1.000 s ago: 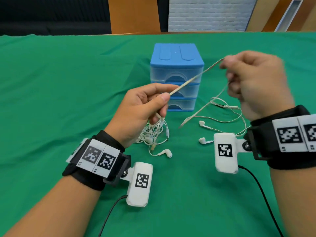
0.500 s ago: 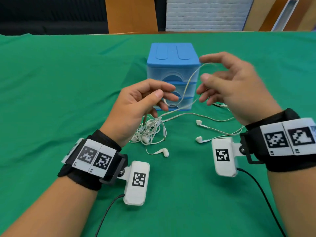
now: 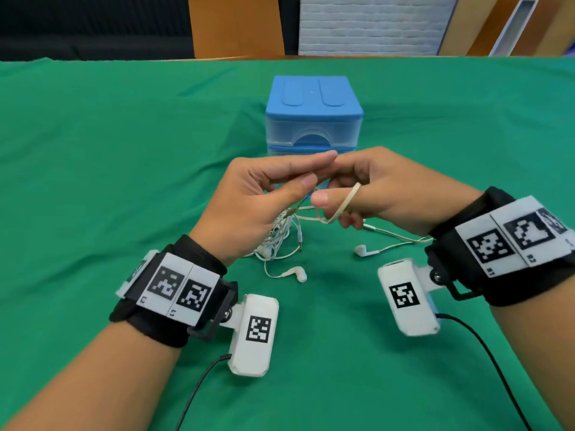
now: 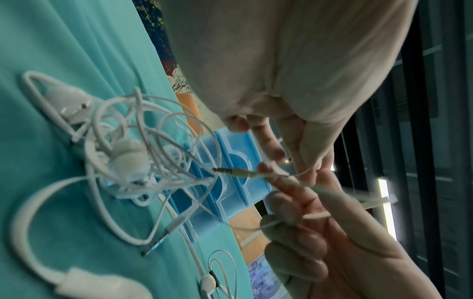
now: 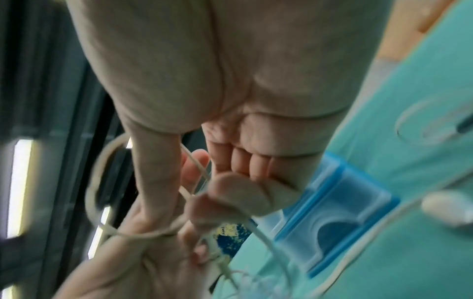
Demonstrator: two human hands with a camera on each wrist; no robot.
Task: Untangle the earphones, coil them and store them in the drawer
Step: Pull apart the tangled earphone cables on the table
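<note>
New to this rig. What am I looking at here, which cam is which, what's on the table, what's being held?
No robot: a person works with two bare hands, each wrist strapped with a black band, printed markers and a small white camera. The big picture comes from a head camera looking down; the other two look along each hand from the wrist.

On the green cloth stands a small blue drawer unit, drawers shut. In front of it lies a tangled heap of white earphones, with loose earbuds nearby.

The left hand pinches a cream cable just behind its jack plug. That cable loops round the thumb of the right hand, whose fingers are curled; its exact grip is hard to see.
</note>
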